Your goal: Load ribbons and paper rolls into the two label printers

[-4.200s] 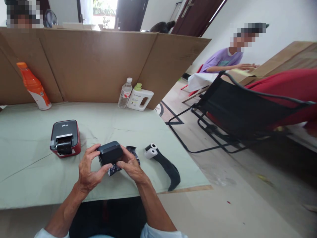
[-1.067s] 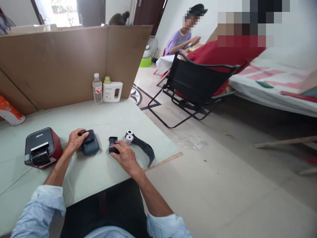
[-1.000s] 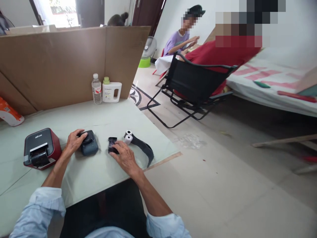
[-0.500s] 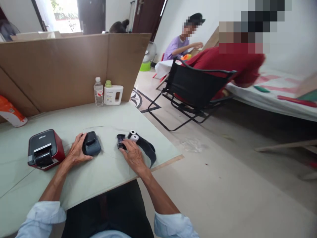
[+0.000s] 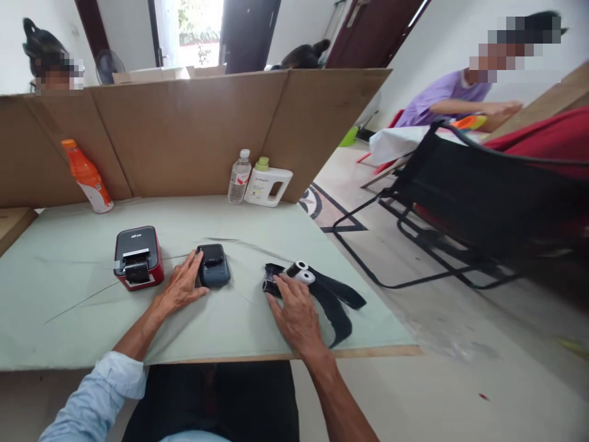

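Observation:
My left hand (image 5: 183, 287) lies on the table with its fingers stretched and the thumb apart. Its fingertips touch the left side of a small dark blue and black label printer (image 5: 214, 266). Over on the right, my right hand (image 5: 298, 310) has thumb and fingers on either side of a small black roll (image 5: 269, 285), partly hidden by the fingers. Two more small rolls with white ends, one a black roll (image 5: 295, 268) and one a white roll (image 5: 307, 277), lie against that hand. Black strips (image 5: 338, 316) trail from there to the right.
A red and black label printer (image 5: 138, 255) stands left on the pale green table (image 5: 221, 331). An orange bottle (image 5: 89, 178), a water bottle (image 5: 239, 178) and a white jug (image 5: 267, 184) stand before a cardboard screen (image 5: 193, 135). A black folding chair (image 5: 473, 209) and other people are beyond.
The view has swung left, so the table things sit further right and the orange bottle shows whole. Both hands keep their places at the label printer and the rolls.

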{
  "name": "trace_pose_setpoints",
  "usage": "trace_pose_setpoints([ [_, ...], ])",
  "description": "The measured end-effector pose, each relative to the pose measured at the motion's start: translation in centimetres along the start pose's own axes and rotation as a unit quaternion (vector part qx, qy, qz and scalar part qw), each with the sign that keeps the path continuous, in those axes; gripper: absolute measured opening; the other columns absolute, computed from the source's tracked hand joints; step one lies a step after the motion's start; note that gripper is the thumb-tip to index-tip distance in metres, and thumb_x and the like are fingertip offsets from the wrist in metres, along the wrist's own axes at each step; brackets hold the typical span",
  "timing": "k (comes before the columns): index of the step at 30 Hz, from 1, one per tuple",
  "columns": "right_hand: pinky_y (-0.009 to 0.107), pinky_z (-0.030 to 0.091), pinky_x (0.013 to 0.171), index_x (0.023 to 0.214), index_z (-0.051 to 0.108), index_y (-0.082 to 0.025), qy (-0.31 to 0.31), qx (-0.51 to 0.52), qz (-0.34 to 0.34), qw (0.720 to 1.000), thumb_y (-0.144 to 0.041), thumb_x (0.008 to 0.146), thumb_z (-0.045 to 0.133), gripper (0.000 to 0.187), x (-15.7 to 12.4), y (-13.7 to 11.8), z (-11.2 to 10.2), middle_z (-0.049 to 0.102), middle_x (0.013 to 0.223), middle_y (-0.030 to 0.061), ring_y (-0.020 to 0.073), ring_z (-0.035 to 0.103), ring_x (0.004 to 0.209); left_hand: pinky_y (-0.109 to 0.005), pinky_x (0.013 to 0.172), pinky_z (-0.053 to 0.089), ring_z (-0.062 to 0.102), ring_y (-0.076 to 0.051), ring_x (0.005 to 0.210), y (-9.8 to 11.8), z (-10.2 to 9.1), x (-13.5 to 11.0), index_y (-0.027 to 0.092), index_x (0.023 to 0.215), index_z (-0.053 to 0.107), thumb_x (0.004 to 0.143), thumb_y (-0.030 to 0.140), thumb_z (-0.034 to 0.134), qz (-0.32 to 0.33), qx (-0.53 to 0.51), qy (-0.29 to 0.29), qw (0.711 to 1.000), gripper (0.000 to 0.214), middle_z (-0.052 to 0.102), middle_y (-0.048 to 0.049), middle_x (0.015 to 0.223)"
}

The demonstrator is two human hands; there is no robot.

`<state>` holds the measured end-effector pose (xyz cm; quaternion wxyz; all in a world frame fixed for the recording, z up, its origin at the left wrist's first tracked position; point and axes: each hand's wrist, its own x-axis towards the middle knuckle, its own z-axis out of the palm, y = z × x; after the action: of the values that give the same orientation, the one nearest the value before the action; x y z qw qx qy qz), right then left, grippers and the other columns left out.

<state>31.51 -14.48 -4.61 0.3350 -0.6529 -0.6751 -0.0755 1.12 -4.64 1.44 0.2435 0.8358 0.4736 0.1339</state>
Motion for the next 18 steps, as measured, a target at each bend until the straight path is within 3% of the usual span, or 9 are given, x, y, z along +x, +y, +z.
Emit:
trace_pose_setpoints([
  [2,0.057,0.054,0.104,0.133,0.066,-0.015,0.022,0.018,-0.008,1.000,-0.034,0.104,0.052,0.037,0.5,-1.2,-0.2,0.069,0.132,0.0214,0.0365,0.062,0.124,-0.060,0.128,0.031,0.025,-0.037,0.163,-0.1,0.4,-1.1,0.023,0.169,0.024,0.085,0.030,0.075,-0.005,0.000,0.006,1.000,0.098,0.022,-0.0188,0.177],
  [5,0.057,0.055,0.106,0.133,0.067,-0.017,0.047,0.090,-0.035,0.994,-0.030,0.104,0.053,0.035,1.4,-4.1,-0.2,0.070,0.130,0.0197,0.0345,0.065,0.123,-0.054,0.122,0.044,0.046,-0.035,0.153,0.0,0.8,-3.7,0.022,0.157,0.047,0.086,0.025,0.072,0.026,-0.003,0.060,0.998,0.075,0.044,-0.0183,0.167],
  [8,0.053,0.056,0.108,0.137,0.067,-0.020,0.031,0.197,-0.059,0.978,-0.026,0.105,0.054,0.035,2.2,-8.0,0.2,0.071,0.132,0.0172,0.0302,0.067,0.124,-0.040,0.102,0.059,0.071,-0.025,0.117,0.3,0.2,-7.2,0.021,0.124,0.069,0.092,0.018,0.064,0.083,-0.020,0.187,0.979,0.033,0.073,-0.0124,0.126],
  [11,0.047,0.056,0.112,0.142,0.065,-0.022,-0.018,0.320,-0.073,0.944,-0.023,0.105,0.053,0.039,2.7,-12.0,1.0,0.069,0.137,0.0156,0.0266,0.066,0.129,-0.031,0.082,0.060,0.069,-0.018,0.086,0.2,-1.7,-10.7,0.021,0.092,0.068,0.093,0.014,0.061,0.070,0.001,0.365,0.928,0.010,0.069,-0.0047,0.089],
  [13,0.048,0.054,0.115,0.149,0.060,-0.023,-0.073,0.382,-0.077,0.918,-0.025,0.105,0.054,0.045,3.1,-14.4,1.9,0.066,0.144,0.0151,0.0266,0.063,0.135,-0.033,0.080,0.059,0.067,-0.020,0.087,-0.6,-3.2,-12.3,0.021,0.088,0.065,0.089,0.016,0.066,0.010,0.031,0.456,0.889,0.005,0.065,-0.0046,0.088],
  [15,0.050,0.050,0.119,0.157,0.051,-0.024,-0.137,0.414,-0.080,0.896,-0.028,0.104,0.055,0.054,3.7,-16.3,3.1,0.060,0.153,0.0151,0.0283,0.057,0.143,-0.036,0.081,0.059,0.067,-0.023,0.100,-2.3,-4.5,-12.9,0.020,0.100,0.066,0.084,0.022,0.069,-0.067,0.016,0.496,0.866,0.016,0.067,-0.0083,0.103],
  [18,0.055,0.039,0.127,0.166,0.035,-0.024,-0.222,0.416,-0.077,0.879,-0.034,0.103,0.057,0.068,5.2,-18.5,5.2,0.046,0.166,0.0149,0.0300,0.042,0.156,-0.041,0.089,0.060,0.065,-0.029,0.120,-5.4,-5.9,-12.3,0.019,0.129,0.061,0.078,0.032,0.073,-0.164,-0.121,0.452,0.868,0.054,0.064,-0.0146,0.133],
])
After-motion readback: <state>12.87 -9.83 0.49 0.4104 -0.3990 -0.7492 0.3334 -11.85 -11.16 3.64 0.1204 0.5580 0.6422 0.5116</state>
